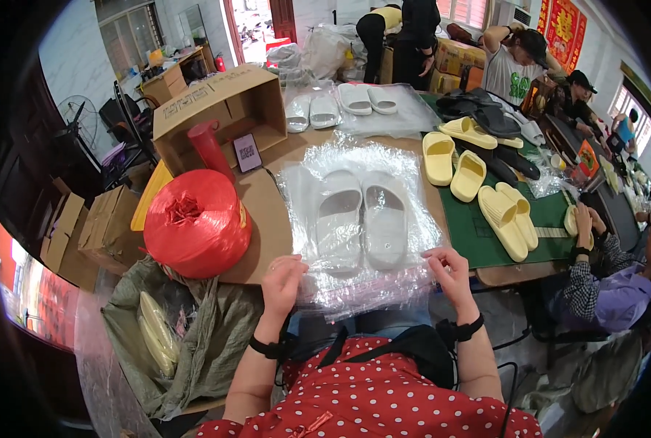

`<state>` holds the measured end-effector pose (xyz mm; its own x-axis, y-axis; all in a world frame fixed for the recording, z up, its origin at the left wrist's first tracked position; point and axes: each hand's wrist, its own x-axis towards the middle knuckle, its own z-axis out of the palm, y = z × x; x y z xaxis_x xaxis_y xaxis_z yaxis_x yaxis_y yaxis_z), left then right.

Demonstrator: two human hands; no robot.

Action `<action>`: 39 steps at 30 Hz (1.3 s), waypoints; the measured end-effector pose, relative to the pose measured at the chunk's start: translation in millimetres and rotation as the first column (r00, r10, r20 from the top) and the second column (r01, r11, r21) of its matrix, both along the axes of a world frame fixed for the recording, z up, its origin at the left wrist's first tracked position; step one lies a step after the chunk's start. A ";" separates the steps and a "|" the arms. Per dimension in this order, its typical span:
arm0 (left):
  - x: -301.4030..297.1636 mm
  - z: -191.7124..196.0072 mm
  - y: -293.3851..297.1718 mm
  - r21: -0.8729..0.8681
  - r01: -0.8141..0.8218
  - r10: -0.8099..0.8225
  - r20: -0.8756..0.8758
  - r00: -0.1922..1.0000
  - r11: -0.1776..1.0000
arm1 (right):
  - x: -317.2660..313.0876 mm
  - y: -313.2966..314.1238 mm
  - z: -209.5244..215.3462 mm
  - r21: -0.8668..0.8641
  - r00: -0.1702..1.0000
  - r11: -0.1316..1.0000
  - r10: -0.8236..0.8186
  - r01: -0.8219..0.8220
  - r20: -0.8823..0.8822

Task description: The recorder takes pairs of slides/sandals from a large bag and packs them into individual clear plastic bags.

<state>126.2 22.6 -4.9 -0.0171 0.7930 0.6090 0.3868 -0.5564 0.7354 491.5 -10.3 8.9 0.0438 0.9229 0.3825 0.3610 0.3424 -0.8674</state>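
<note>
A pair of light grey slide slippers (338,237) lies side by side under clear plastic, toes toward me, in the middle of the table. The shiny plastic bag (427,190) spreads out around them, and its pinkish near edge hangs at the table's front. My left hand (284,283) is at the bag's near left corner, fingertips closed on the plastic. At the opposite near corner my right hand (451,274) pinches the plastic between thumb and fingers. Whether more bags lie underneath, I cannot tell.
Left stand a big red twine roll (197,223), an open cardboard box (219,109) and a woven sack (216,343). Bagged slippers (365,98) lie behind. Several yellow slippers (502,215) rest on a green mat (479,233); a co-worker's hands (588,219) are farther right.
</note>
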 end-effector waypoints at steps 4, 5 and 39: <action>7.3 -9.7 11.9 -0.344 0.006 0.053 0.163 0.985 0.939 | -9.5 14.7 -8.3 -0.058 0.990 0.990 -0.134 0.132 -0.037; 9.6 -13.9 15.8 -0.345 0.005 0.054 0.162 0.985 0.939 | -13.9 18.4 -8.4 -0.110 0.975 0.979 -0.184 0.171 -0.123; 63.8 -2.3 54.9 -0.477 0.004 0.023 0.052 0.998 0.879 | -71.4 41.5 -31.8 0.133 0.908 0.972 -0.227 0.192 0.353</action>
<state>190.0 77.4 -7.2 -0.0479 0.9867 0.1554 0.3424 -0.1299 0.9305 420.2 31.2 -22.9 0.0742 0.8673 0.4923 0.7170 0.2967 -0.6308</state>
